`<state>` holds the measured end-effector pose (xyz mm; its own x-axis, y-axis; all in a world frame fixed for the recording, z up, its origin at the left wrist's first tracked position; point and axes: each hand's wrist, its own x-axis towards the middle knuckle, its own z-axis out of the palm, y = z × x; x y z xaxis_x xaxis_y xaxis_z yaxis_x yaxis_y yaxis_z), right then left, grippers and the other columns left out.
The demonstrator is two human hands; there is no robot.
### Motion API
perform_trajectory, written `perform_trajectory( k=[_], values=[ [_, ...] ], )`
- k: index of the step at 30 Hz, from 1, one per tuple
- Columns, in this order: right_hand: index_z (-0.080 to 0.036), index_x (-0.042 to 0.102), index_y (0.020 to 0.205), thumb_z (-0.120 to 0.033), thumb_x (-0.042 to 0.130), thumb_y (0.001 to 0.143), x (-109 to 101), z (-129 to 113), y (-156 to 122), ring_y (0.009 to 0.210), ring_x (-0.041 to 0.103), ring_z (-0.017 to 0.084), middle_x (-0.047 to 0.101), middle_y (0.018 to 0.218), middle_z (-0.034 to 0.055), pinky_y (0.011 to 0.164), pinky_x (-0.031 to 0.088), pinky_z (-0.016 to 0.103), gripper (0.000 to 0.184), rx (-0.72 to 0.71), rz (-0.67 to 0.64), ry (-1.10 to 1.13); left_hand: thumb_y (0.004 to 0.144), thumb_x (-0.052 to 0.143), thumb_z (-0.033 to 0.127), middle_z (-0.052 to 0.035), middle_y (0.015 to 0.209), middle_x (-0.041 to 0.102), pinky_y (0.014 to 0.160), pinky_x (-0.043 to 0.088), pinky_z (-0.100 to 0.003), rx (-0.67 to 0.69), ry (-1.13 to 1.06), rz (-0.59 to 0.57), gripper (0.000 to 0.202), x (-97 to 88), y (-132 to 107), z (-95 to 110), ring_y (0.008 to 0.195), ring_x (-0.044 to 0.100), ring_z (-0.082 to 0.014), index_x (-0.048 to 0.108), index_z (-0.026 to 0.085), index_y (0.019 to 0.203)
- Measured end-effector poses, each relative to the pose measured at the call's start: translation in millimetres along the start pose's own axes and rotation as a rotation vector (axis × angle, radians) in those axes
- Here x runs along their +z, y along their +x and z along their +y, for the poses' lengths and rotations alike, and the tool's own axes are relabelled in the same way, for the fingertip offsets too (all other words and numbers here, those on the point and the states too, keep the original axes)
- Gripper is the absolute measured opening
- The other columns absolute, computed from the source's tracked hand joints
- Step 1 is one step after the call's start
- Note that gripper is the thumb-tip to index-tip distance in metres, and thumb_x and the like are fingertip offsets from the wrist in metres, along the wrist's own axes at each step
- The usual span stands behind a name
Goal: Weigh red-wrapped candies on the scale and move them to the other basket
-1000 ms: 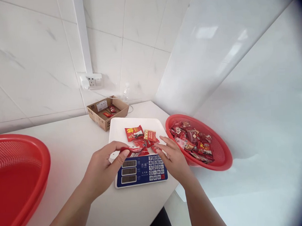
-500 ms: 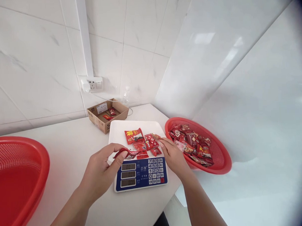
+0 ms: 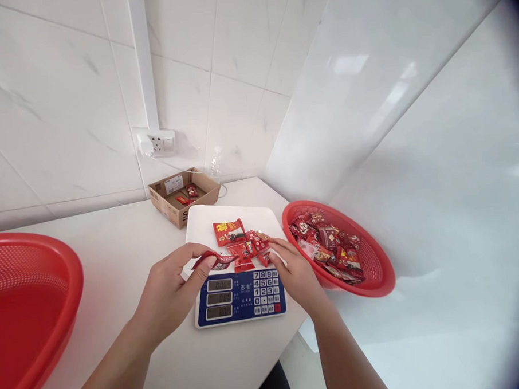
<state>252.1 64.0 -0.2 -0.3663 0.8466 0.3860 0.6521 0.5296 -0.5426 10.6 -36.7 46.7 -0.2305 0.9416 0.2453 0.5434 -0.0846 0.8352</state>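
Note:
Between the thumb and fingers of my left hand (image 3: 173, 287) is a small red snack packet (image 3: 217, 259), pinched over the near left part of the scale plate. My right hand (image 3: 295, 270) reaches in from the right, its thumb and fingers apart and stretched onto the packets; a gold-brown bit shows at the fingertips. Several red snack packets (image 3: 229, 232) lie in a loose cluster on the white plate of the digital scale (image 3: 264, 217). The blue keypad panel (image 3: 247, 301) faces me, its displays lit but hard to read.
A red basket (image 3: 383, 269) of snack packets sits at the right edge of the table (image 3: 111, 241). Another red basket (image 3: 76, 283) is at the left. Behind the scale, a cardboard box (image 3: 168, 207) holds a few packets. A wall socket (image 3: 156, 143) has a plug and cord.
My right thumb has moved down away from the fingers, and the fingertips have moved slightly left onto the packets. The top display's reading has changed. My left hand still pinches its packet.

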Motion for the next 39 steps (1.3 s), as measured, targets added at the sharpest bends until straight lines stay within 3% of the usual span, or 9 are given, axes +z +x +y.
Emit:
perform_trajectory(
  k=[4,9,13,21,34,37,39],
  values=[
    [-0.024,0.066,0.119,-0.041,0.047,0.092,-3.5,-7.3,-9.0,0.125,0.051,0.025,0.056,0.134,0.0089,0.101,0.047,0.046,0.037,0.018,-0.092,0.060,0.085,0.048,0.050,0.0024,0.083,0.071,0.055,0.047,-0.021,0.001,0.006,0.014,0.030,-1.6,-0.2,1.1,0.074,0.065,-0.0153,0.064,0.026,0.087],
    [-0.024,0.069,0.111,-0.041,0.048,0.091,-7.8,-4.3,-18.9,0.113,0.059,0.024,0.065,0.120,0.0106,0.096,0.050,0.044,0.033,0.002,0.038,0.063,0.085,0.050,0.049,0.0012,0.082,0.071,0.052,0.046,-0.020,0.024,0.006,0.062,0.029,-1.2,-0.6,1.3,0.074,0.064,-0.0155,0.065,0.025,0.087],
    [-0.024,0.070,0.104,-0.040,0.047,0.092,-4.5,2.4,-24.1,0.102,0.063,0.024,0.070,0.107,0.0094,0.090,0.052,0.043,0.031,-0.001,0.039,0.003,0.085,0.050,0.050,0.0013,0.081,0.071,0.050,0.046,-0.020,0.035,0.001,0.080,0.030,0.1,-0.4,-0.3,0.072,0.064,-0.0151,0.065,0.025,0.086],
    [-0.023,0.070,0.105,-0.035,0.047,0.093,13.2,-2.0,-23.4,0.101,0.061,0.024,0.071,0.105,0.0076,0.090,0.047,0.046,0.029,-0.084,0.018,-0.123,0.085,0.050,0.049,0.0014,0.083,0.071,0.051,0.047,-0.020,0.014,-0.010,0.035,0.028,-2.3,-0.4,0.8,0.075,0.065,-0.0155,0.065,0.025,0.087],
    [-0.023,0.069,0.098,-0.039,0.047,0.092,5.6,-5.6,-28.3,0.094,0.063,0.023,0.071,0.095,0.0078,0.084,0.049,0.040,0.027,-0.009,0.100,0.001,0.085,0.049,0.049,0.0020,0.084,0.072,0.054,0.047,-0.021,0.014,0.020,0.048,0.029,-3.5,1.0,0.5,0.076,0.065,-0.0159,0.065,0.026,0.087],
    [-0.022,0.067,0.102,-0.043,0.047,0.092,1.8,-14.5,-33.1,0.092,0.063,0.022,0.070,0.094,0.0079,0.083,0.050,0.037,0.030,0.019,0.068,0.087,0.087,0.048,0.048,0.0028,0.080,0.071,0.057,0.047,-0.022,0.027,0.020,-0.026,0.028,-1.8,0.3,1.6,0.072,0.064,-0.0148,0.065,0.026,0.083],
    [-0.022,0.063,0.113,-0.049,0.048,0.091,-0.8,-25.9,-38.1,0.089,0.064,0.020,0.070,0.096,0.0072,0.080,0.051,0.033,0.038,-0.019,-0.036,0.192,0.089,0.047,0.044,0.0030,0.077,0.069,0.060,0.047,-0.022,0.111,0.018,-0.138,0.027,3.3,-2.6,2.8,0.069,0.062,-0.0136,0.064,0.026,0.079]
  ],
)
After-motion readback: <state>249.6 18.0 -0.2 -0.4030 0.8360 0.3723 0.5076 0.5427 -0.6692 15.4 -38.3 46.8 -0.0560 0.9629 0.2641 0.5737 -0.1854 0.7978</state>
